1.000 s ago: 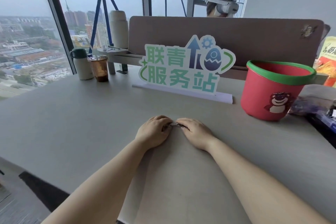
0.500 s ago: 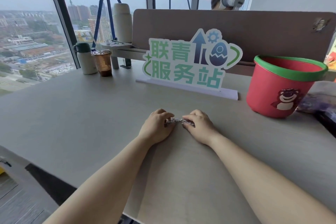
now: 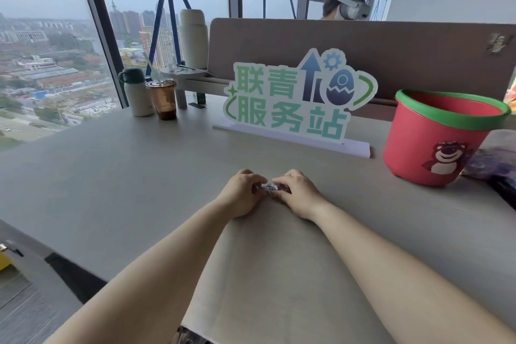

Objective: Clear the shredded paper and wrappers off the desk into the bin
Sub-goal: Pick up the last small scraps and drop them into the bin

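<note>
The left hand [image 3: 242, 196] and right hand [image 3: 299, 196], fingers curled, pinch a small crinkled wrapper [image 3: 270, 188] between them at the middle of the desk [image 3: 139, 176] (the gathering step, I judge), so the next move calls for lifting it across to the red bin [image 3: 413, 153] near the far right corner.

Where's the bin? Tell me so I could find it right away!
Look along the desk to the big green sign standing at the back. Just right of it sits the bin. It is the only red tub there, with a green rim and a bear picture on its side.
</note>
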`<state>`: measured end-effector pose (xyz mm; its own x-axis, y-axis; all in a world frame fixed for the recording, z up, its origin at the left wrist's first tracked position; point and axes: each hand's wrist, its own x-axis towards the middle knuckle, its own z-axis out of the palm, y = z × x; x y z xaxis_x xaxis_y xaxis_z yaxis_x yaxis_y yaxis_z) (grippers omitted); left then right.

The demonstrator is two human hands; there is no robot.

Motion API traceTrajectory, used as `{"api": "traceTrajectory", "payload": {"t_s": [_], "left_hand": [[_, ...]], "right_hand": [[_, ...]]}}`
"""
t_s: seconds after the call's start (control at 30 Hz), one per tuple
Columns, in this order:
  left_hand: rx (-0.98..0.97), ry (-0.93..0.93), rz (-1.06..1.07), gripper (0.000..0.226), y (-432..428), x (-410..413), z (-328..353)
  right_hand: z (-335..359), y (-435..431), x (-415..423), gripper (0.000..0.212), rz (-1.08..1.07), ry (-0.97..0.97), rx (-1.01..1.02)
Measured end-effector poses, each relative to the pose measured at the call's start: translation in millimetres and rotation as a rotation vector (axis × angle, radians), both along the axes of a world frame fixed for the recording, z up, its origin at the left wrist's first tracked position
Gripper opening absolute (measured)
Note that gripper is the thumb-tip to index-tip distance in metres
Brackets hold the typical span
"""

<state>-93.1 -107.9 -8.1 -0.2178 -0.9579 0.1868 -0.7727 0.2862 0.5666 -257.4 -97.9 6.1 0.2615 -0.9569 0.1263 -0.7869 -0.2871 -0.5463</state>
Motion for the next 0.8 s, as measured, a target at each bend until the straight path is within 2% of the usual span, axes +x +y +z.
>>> {"api": "traceTrajectory", "payload": {"t_s": [0.2, 0.3, 0.5, 0.8], "left_hand": [[-0.042, 0.033, -0.006, 0.028, 0.0, -3.9, -4.2], [-0.064, 0.035, -0.027, 0.020, -1.0, -5.8, -2.8], [-0.117, 0.047, 0.003, 0.016, 2.5, -8.8, -3.3], [-0.115, -0.019, 0.028, 0.013, 4.0, -11.9, -2.7]], "right_hand": [[1.8, -1.8, -7.9, 0.027, 0.017, -0.028, 0.000], [3.0, -3.9, -11.2, 0.027, 0.033, -0.011, 0.008], [-3.2, -5.1, -5.9, 0.020, -0.013, -0.047, -0.065], [-9.7, -6.0, -3.3, 0.010, -0.067, -0.031, -0.120]]}}
